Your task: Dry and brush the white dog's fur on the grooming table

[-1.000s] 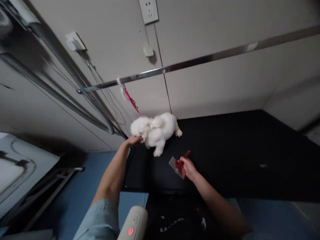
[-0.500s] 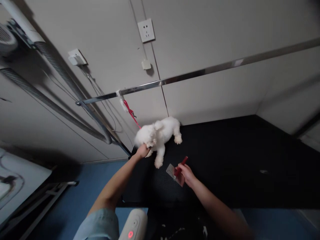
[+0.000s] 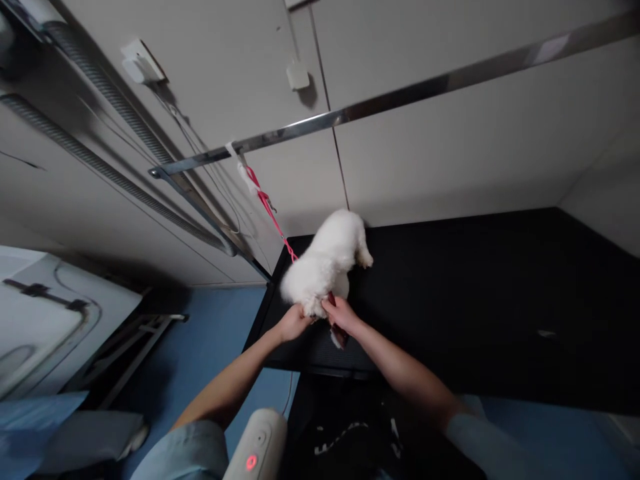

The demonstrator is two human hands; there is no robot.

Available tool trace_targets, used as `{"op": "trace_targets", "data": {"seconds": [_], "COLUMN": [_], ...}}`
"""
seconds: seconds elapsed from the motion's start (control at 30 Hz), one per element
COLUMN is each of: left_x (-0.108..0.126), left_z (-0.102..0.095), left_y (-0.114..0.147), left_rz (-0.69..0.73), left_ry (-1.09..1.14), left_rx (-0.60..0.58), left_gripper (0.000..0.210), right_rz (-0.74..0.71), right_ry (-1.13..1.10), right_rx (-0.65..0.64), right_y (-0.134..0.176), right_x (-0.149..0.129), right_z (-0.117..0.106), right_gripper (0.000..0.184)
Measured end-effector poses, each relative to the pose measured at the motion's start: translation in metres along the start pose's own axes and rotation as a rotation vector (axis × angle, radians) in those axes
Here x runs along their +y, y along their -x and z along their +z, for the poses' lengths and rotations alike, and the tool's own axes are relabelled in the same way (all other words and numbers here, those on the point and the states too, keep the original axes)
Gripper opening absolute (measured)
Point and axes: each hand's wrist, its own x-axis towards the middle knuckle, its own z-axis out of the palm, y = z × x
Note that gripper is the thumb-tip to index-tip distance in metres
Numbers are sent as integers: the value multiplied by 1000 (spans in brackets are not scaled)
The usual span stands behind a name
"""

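A fluffy white dog (image 3: 325, 260) stands on the black grooming table (image 3: 450, 300), its head low and turned toward me. My left hand (image 3: 295, 323) is closed at the dog's muzzle, with the fingertips hidden in the fur. In my right hand (image 3: 344, 315) is a slicker brush (image 3: 339, 333) with a dark red handle, its pad pointing down toward me. That hand is right up against the other side of the dog's face; whether the fingers also grip fur cannot be made out. A pink leash (image 3: 270, 210) runs from the dog's neck up to the metal bar.
The metal bar (image 3: 300, 127) crosses above the table along the wall. Grey hoses (image 3: 115, 177) hang at the left, near a plugged-in socket (image 3: 143, 61). A white tub (image 3: 60, 320) stands at the lower left. A white device with a red light (image 3: 257, 447) sits close below me.
My right hand has moved left and up with the brush, from over the table to the dog's face. The dog's head has dipped toward me, and the camera view has shifted.
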Motion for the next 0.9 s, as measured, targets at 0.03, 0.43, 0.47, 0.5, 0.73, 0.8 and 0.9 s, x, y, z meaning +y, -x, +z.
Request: {"op": "trace_targets", "data": {"seconds": [0.03, 0.43, 0.47, 0.5, 0.73, 0.8, 0.9], "left_x": [-1, 27, 28, 28, 8, 5, 12], "left_z": [-4, 43, 44, 44, 35, 32, 29], "left_y": [6, -33, -34, -34, -18, -15, -12], "left_rz": [-6, -53, -27, -9, -102, -100, -140], "left_ry": [28, 1226, 1255, 1267, 1301, 1326, 1369], "left_rx": [-6, 597, 617, 640, 621, 571, 444], "left_gripper": [18, 33, 31, 29, 39, 37, 39], "right_rz": [-36, -150, -115, -72, 76, 30, -139], "right_ry": [72, 451, 400, 340, 47, -18, -222], "right_rx": [15, 122, 129, 129, -467, -469, -101], "right_y": [4, 32, 37, 47, 137, 125, 68], "right_x": [3, 7, 11, 17, 72, 56, 5], "right_z": [4, 37, 39, 40, 5, -10, -18], "right_gripper": [39, 29, 30, 32, 18, 17, 25]}}
